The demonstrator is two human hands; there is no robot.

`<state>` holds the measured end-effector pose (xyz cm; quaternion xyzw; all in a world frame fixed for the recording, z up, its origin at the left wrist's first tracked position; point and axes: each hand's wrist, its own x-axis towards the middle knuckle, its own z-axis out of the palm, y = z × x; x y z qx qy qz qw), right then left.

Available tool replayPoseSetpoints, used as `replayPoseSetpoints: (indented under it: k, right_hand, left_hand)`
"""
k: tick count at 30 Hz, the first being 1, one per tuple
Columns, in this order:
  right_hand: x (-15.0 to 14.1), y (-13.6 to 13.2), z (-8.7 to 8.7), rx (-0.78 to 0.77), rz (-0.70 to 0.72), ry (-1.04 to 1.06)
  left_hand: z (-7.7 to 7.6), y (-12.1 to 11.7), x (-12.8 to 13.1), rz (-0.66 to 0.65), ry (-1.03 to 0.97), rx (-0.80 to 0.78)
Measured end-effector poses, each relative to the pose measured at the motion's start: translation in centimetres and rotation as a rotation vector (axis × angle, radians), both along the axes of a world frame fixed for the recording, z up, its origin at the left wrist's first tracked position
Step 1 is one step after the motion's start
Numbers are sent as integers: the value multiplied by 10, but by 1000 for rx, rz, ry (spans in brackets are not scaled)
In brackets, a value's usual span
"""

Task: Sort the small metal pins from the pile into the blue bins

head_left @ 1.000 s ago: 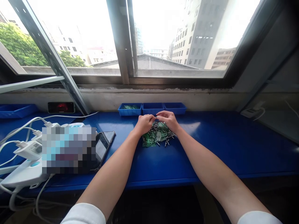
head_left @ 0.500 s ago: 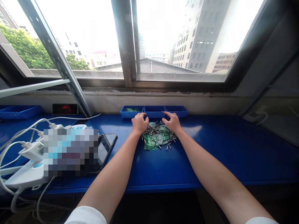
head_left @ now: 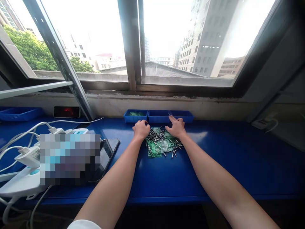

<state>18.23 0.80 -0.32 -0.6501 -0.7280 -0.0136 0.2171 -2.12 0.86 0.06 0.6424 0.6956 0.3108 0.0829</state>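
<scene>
A heap of small metal pins that look like blind rivets (head_left: 154, 136) lies on and among green-printed clear plastic bags (head_left: 154, 149) on the blue tabletop. At the heap's left edge is my left hand (head_left: 141, 129), its fingers curled downward; what they hold, if anything, is hidden. My right hand (head_left: 176, 126) is over the heap's right side, thumb and index finger apart, the index finger reaching toward the blue bins. Behind the hands stands a row of three blue bins (head_left: 159, 120). Green-printed bags (head_left: 135, 114) lie in the left one.
On the left are a white power strip (head_left: 21, 184) with plugs and cables, a blurred-out patch, and a phone (head_left: 108, 156). Another phone (head_left: 66, 112) leans by the wall near a blue tray (head_left: 23, 114). A metal post (head_left: 78, 92) rises before the window.
The view has shifted slightly. My left hand's fingers have curled in more at the heap's edge. My right hand stays near the bins with its index finger stretched forward.
</scene>
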Motion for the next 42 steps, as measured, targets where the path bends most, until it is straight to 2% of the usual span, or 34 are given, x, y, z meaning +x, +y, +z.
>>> replayPoseSetpoints:
  k: [5,16,24,27,31,37,42]
  right_hand:
    - [0,1,-1,-29,-2,-24]
    - [3,8,-9,-4,36,83]
    - [3,7,-8,184,34,197]
    - [3,5,-6,233,100,245]
    - [3,5,-7,168,195,227]
    - [5,12,-10,11,85,155]
    - [7,16,-13,-59,93,179]
  left_hand:
    - [0,0,1,-10,22,-37]
    - [-1,0,0,-45,37,-51]
    - [-2,2,-2,-61,43,-50]
    - [-1,2,-1,-65,46,-54]
    - [2,-1,0,-70,49,-62]
    - [1,-1,0,-75,47,-60]
    - [2,-2,1,-75,50,-67]
